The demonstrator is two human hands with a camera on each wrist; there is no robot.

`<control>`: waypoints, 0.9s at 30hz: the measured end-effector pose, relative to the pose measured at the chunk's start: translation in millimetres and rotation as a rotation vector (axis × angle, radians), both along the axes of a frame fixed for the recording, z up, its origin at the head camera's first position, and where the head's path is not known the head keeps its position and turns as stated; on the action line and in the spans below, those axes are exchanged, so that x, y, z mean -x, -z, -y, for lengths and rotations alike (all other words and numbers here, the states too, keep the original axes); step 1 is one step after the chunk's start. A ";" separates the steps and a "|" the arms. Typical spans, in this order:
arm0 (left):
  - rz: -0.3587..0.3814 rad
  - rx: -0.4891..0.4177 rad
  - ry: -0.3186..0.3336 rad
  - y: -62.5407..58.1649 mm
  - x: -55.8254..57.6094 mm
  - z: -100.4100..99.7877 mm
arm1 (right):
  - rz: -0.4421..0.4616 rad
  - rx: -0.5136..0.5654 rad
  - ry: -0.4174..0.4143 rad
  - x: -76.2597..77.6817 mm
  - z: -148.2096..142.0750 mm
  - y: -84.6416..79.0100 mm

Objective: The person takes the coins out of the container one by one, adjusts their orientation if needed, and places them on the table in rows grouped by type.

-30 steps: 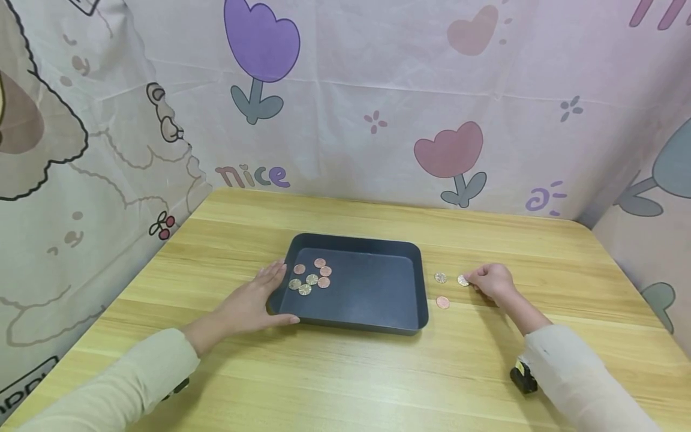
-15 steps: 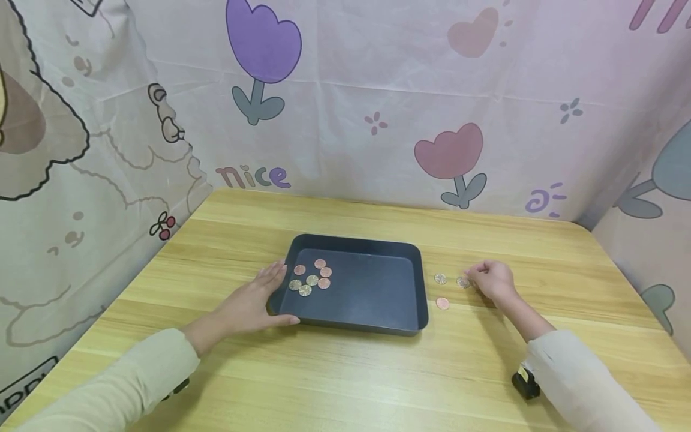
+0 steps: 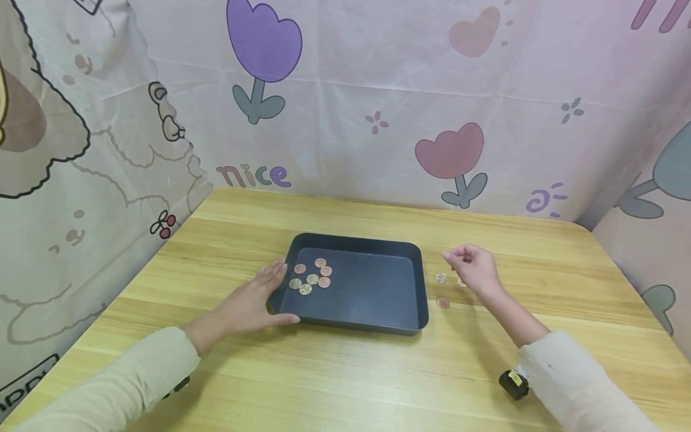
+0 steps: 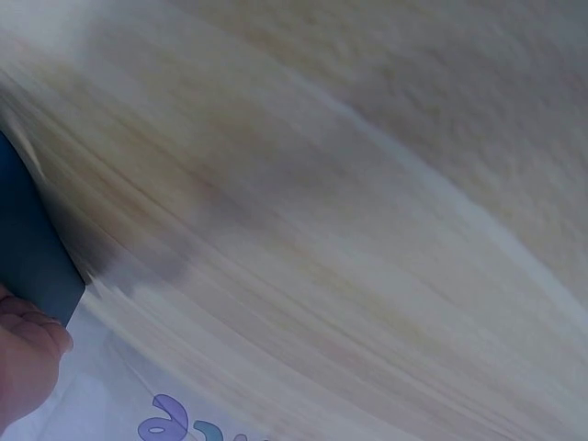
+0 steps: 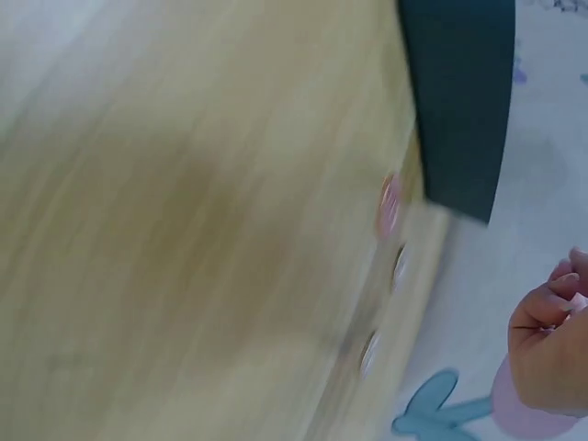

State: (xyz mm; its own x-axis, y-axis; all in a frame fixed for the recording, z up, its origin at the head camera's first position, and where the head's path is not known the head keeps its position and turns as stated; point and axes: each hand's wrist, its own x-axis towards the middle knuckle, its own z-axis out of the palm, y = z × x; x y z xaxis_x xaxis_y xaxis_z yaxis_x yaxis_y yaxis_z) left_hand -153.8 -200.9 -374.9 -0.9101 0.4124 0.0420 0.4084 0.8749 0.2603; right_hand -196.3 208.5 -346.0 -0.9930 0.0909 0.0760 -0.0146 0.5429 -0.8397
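Note:
A dark baking tray [image 3: 372, 291] lies on the table, with several copper and silver coins [image 3: 312, 279] in its left part. My left hand [image 3: 251, 303] rests against the tray's left end, fingers along the side and thumb at the front rim. Right of the tray, above the table, is my right hand [image 3: 475, 270], thumb and fingertips drawn together; whether a coin is between them cannot be made out. Below it lie a silver coin [image 3: 440, 278], a partly covered silver coin [image 3: 461, 282] and a copper coin [image 3: 443, 303]. The right wrist view shows curled fingers [image 5: 551, 303].
A wood-grain table [image 3: 345, 384] carries everything. Printed cloth [image 3: 345, 144] hangs behind it and at both sides. A small black device [image 3: 514, 384] sits at the right cuff.
My right hand has lifted off the silver coin on the right and moved a little left and away from me. That coin still lies there. Left hand and tray have not moved.

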 end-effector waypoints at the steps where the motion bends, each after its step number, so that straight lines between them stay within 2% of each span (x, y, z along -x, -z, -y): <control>1: -0.001 -0.001 0.000 -0.1 0.3 0.0 | -0.004 0.025 -0.008 -0.1 4.6 -0.6; 10: -0.011 -0.007 0.005 -0.9 1.4 -0.2 | -0.041 0.162 -0.092 -1.1 48.6 -4.2; 17: -0.010 -0.011 0.004 -1.8 0.9 -0.2 | -0.071 0.242 -0.181 0.5 84.4 -0.2; 27: -0.002 -0.012 0.001 0.6 0.5 0.1 | -0.069 0.287 -0.285 1.0 135.8 9.8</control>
State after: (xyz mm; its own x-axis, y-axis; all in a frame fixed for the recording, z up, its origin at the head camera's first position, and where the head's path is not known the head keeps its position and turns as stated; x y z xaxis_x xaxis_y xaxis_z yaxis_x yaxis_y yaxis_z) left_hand -154.4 -201.0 -375.5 -0.9094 0.4131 0.0490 0.4103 0.8712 0.2697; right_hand -197.4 72.7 -355.8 -0.9749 -0.1595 0.1552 -0.1924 0.2531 -0.9481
